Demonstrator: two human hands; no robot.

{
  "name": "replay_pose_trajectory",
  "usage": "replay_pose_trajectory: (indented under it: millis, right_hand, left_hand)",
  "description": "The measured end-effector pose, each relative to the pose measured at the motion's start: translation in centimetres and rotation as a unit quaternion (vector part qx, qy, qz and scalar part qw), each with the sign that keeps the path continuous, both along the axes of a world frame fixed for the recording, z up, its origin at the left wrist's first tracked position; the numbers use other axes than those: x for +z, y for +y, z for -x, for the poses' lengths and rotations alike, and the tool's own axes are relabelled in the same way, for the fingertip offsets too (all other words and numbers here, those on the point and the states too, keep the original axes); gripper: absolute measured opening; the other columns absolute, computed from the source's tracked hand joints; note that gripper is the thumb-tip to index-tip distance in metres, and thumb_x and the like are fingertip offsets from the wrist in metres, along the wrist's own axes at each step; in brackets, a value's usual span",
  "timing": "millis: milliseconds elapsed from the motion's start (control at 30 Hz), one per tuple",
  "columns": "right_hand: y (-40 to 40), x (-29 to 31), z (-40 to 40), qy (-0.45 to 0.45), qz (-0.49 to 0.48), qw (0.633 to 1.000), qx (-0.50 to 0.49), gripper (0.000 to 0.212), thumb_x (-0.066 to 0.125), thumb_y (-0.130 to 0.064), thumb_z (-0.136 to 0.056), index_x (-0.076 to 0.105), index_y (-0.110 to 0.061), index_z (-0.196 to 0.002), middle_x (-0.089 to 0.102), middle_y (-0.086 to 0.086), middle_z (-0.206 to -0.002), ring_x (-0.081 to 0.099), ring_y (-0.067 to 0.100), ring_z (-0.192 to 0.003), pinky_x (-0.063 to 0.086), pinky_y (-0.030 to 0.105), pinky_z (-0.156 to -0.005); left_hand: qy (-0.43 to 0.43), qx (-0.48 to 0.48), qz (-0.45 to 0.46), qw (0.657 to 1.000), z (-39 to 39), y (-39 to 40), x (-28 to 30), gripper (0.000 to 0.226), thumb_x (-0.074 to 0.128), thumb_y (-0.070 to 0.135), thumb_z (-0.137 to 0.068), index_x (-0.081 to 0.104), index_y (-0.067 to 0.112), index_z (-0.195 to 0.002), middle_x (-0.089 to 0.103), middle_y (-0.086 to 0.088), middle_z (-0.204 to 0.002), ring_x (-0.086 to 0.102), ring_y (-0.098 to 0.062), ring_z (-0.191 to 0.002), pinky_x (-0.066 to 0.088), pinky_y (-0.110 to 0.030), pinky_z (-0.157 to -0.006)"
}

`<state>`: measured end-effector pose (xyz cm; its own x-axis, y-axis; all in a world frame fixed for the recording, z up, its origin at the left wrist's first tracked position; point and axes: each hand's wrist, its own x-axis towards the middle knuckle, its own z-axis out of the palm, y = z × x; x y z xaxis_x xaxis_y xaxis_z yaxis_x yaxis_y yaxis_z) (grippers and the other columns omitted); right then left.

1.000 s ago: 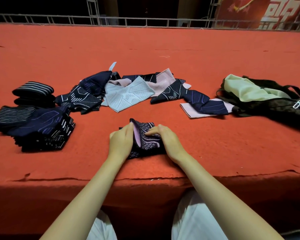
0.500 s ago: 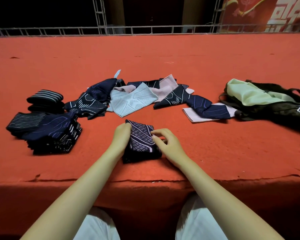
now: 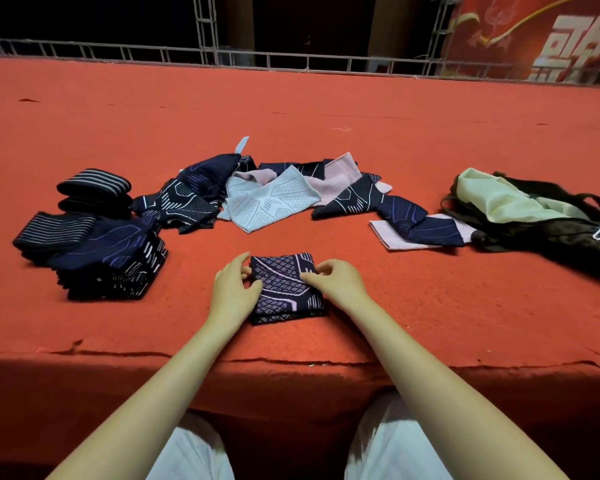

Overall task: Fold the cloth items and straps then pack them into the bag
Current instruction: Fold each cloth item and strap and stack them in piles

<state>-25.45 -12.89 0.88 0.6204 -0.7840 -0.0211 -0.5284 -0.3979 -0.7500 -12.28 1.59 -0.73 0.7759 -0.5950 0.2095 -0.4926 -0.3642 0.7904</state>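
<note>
Fold nearly done: dark navy patterned cloth square (image 3: 286,287), centre frame, on red felt-covered desk (image 3: 430,306).
Left hand (image 3: 231,292) and right hand (image 3: 338,284) fingers pinch its edges; next, likely the folded stack (image 3: 108,261) at left.

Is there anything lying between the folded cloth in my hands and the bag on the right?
Nothing blocks a direct path: bare red table lies between the folded cloth and the bag. The unfolded navy and pink cloths sit just beside the bag's near-left end.

Red carpeted platform (image 3: 326,109), metal railing (image 3: 291,60), red banner (image 3: 551,36)
</note>
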Motion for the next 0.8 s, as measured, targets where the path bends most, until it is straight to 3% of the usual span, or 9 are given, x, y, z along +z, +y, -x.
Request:
replay_pose_trajectory:
  millis: [133, 233, 333, 400, 467, 600, 700, 800]
  right_hand:
    - [1.0, 0.3, -0.9, 0.056, 0.015, 0.998, 0.008, 0.034, 0.071, -0.048, -0.075, 0.064, -0.02, -0.092, 0.069, -0.002, -0.095, 0.062, 0.019, -0.091, 0.044, 0.031, -0.075]
    - [2.3, -0.7, -0.6, -0.055, 0.055, 0.997, -0.01, 0.027, 0.07, -0.038, -0.076, 0.064, -0.022, -0.098, 0.063, -0.002, -0.102, 0.055, 0.015, -0.097, 0.044, 0.033, -0.083]
    - [4.1, -0.4, -0.1, -0.209, -0.019, 0.978, -0.002, 0.022, 0.067, -0.013, -0.082, 0.059, -0.017, -0.102, 0.064, -0.004, -0.1, 0.058, 0.011, -0.093, 0.045, 0.025, -0.081]
    - [5.1, 0.4, -0.3, -0.261, -0.052, 0.964, 0.01, 0.03, 0.064, -0.003, -0.083, 0.055, -0.016, -0.108, 0.063, -0.004, -0.104, 0.058, 0.008, -0.095, 0.046, 0.02, -0.084]
    - [5.9, 1.4, -0.9, -0.297, -0.07, 0.952, 0.021, 0.038, 0.06, 0.003, -0.083, 0.053, -0.016, -0.116, 0.061, -0.002, -0.109, 0.058, 0.008, -0.099, 0.047, 0.017, -0.086]
    - [7.2, 4.1, -3.0, -0.333, -0.091, 0.938, 0.04, 0.044, 0.053, 0.008, -0.086, 0.051, -0.012, -0.125, 0.063, 0.003, -0.111, 0.062, 0.001, -0.093, 0.048, 0.014, -0.083]
    - [8.4, 6.4, -5.5, -0.345, -0.103, 0.931, 0.062, 0.043, 0.052, 0.007, -0.087, 0.053, -0.012, -0.125, 0.065, 0.013, -0.113, 0.063, 0.011, -0.095, 0.052, 0.027, -0.088]
    - [10.0, 8.7, -8.3, -0.358, -0.104, 0.924, 0.079, 0.039, 0.053, 0.006, -0.086, 0.056, -0.016, -0.118, 0.066, 0.008, -0.105, 0.062, 0.01, -0.089, 0.051, 0.024, -0.083]
  left_hand:
    - [-0.014, -0.005, 0.015, 1.0, 0.3, 0.3, -0.1, 0.059, 0.064, 0.009, -0.077, 0.049, 0.016, -0.134, 0.059, -0.001, -0.101, 0.054, -0.024, -0.102, 0.041, -0.038, -0.099]
    - [-0.032, -0.006, 0.01, 0.999, 0.6, 0.5, 0.0, 0.059, 0.063, 0.013, -0.079, 0.047, 0.019, -0.136, 0.057, -0.004, -0.112, 0.051, -0.023, -0.108, 0.037, -0.032, -0.1]
    - [-0.002, -0.018, 0.043, 0.999, 0.6, 0.8, 0.0, 0.061, 0.062, 0.013, -0.08, 0.044, 0.022, -0.138, 0.051, -0.005, -0.12, 0.05, -0.022, -0.112, 0.041, -0.038, -0.103]
    - [0.024, -0.026, 0.068, 0.997, 0.8, 1.0, 0.2, 0.062, 0.061, 0.009, -0.083, 0.041, 0.02, -0.14, 0.045, -0.005, -0.123, 0.051, -0.018, -0.11, 0.042, -0.031, -0.101]
    - [0.072, -0.029, 0.088, 0.993, 0.9, 1.3, 0.5, 0.06, 0.059, 0.008, -0.086, 0.039, 0.019, -0.142, 0.041, -0.006, -0.129, 0.05, -0.014, -0.107, 0.042, -0.025, -0.095]
    - [0.159, -0.019, 0.115, 0.98, -0.2, 2.2, 1.4, 0.053, 0.054, 0.016, -0.093, 0.035, 0.02, -0.143, 0.052, -0.011, -0.125, 0.057, -0.021, -0.105, 0.043, -0.028, -0.091]
    - [0.192, -0.01, 0.146, 0.97, -1.5, 3.5, 3.4, 0.049, 0.048, 0.019, -0.097, 0.033, 0.02, -0.143, 0.058, -0.007, -0.113, 0.058, -0.023, -0.106, 0.043, -0.025, -0.084]
    - [0.228, -0.001, 0.177, 0.957, -3.7, 4.8, 5.3, 0.048, 0.046, 0.026, -0.097, 0.034, 0.021, -0.142, 0.056, 0.0, -0.123, 0.057, -0.019, -0.111, 0.044, -0.033, -0.099]
